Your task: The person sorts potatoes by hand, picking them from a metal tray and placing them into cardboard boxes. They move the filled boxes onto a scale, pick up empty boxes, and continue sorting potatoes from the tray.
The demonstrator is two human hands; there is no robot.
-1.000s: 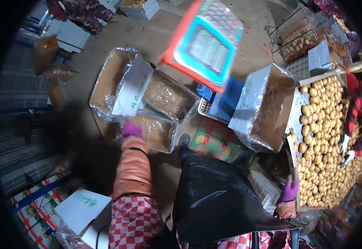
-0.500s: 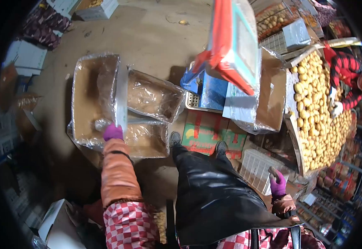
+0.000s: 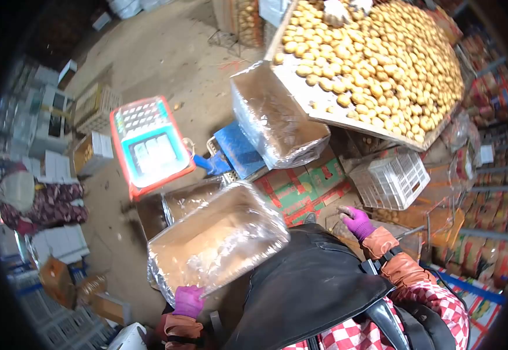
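A broad heap of round yellow potatoes (image 3: 382, 58) filled a slanted wooden tray (image 3: 318, 111), well beyond both hands. Below it stood an upright cardboard box lined with crinkled clear plastic (image 3: 277, 116). The plastic-lined carton (image 3: 219, 239), rectangular, open-topped and glossy with film, was raised and tilted in front of the person's dark apron (image 3: 306, 291). The left hand (image 3: 188, 300), in a purple glove, was clenched on the carton's near lower edge, so the carton extended up and away from that grip. A second lined box (image 3: 184, 201) lay just behind the carton. A red-framed weighing scale (image 3: 149, 146) with a turquoise panel stood farther out from the left hand. A white lattice crate (image 3: 391, 181) sat above the right hand (image 3: 356, 221). That hand, also gloved purple, was loosely curled and held nothing.
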